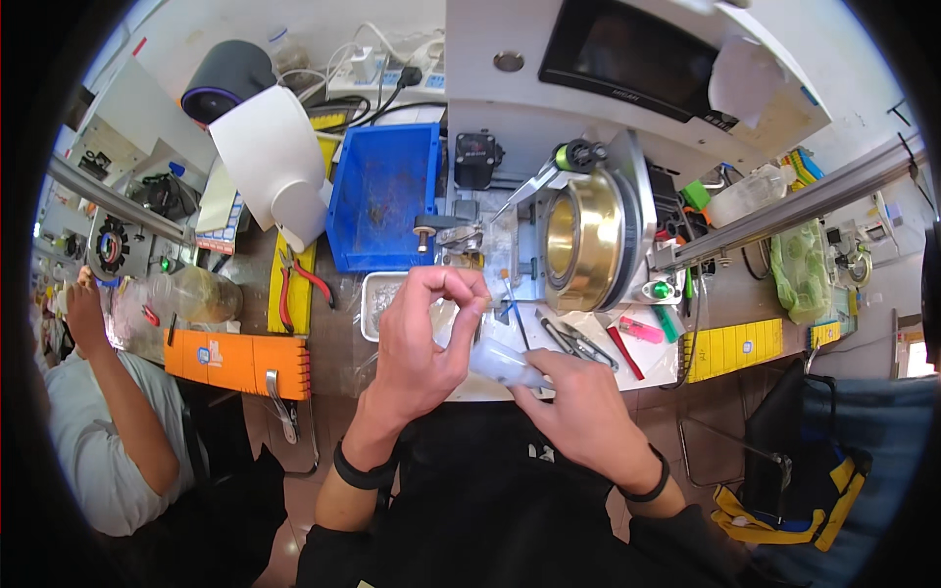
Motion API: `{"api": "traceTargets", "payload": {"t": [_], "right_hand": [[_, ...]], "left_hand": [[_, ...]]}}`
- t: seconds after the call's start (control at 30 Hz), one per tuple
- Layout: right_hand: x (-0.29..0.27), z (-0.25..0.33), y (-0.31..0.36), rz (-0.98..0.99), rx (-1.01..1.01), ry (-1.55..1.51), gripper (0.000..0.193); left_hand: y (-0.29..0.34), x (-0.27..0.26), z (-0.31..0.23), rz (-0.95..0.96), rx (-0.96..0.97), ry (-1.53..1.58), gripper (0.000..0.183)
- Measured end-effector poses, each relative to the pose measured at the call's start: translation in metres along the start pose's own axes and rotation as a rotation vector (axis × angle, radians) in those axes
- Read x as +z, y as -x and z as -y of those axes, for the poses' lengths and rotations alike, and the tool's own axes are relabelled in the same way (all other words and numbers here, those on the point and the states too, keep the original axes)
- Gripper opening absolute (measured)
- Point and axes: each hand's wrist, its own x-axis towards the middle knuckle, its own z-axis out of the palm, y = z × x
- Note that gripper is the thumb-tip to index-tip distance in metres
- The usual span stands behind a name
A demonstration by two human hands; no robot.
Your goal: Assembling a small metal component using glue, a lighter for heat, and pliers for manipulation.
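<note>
In front of my chest, my left hand [421,343] is closed, thumb and forefinger pinched together at the tips. Whatever sits between those fingertips is too small to make out. My right hand [593,412] grips a small translucent whitish plastic container [505,365] between thumb and fingers, tilted toward the left hand. Just behind the left hand, a white tray [375,302] is partly covered by it. Beyond both hands stands a machine with a large brass-coloured ring [573,240] on its spindle. A white sheet with pens and tweezers [578,343] lies right of the hands.
A blue bin [387,201] stands behind the tray. Red-handled pliers [296,284] lie on a yellow strip at left, near an orange edge guard [235,361]. A pink marker [641,329] lies at right, before a yellow guard [735,350]. Another person's arm [123,392] is at far left.
</note>
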Motion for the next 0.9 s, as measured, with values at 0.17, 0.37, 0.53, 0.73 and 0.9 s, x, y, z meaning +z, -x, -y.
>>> {"api": "traceTargets", "payload": {"t": [0.17, 0.37, 0.53, 0.73, 0.9], "right_hand": [[0.004, 0.013, -0.015, -0.065, -0.067, 0.002, 0.029], [-0.005, 0.007, -0.009, -0.225, -0.210, -0.145, 0.027], [-0.024, -0.049, 0.013, -0.424, 0.261, -0.112, 0.017], [-0.025, -0.110, 0.028, -0.385, 0.248, 0.365, 0.022], [-0.023, -0.120, 0.032, -0.336, 0.281, 0.374, 0.026]], "left_hand": [[-0.002, 0.002, -0.003, 0.000, 0.065, -0.085, 0.027], [0.003, 0.009, -0.006, -0.090, -0.002, -0.094, 0.028], [0.004, 0.011, -0.008, -0.094, -0.002, -0.041, 0.029], [0.004, 0.012, -0.008, -0.098, 0.003, -0.010, 0.034], [0.004, 0.011, -0.008, -0.098, 0.015, -0.013, 0.034]]}}
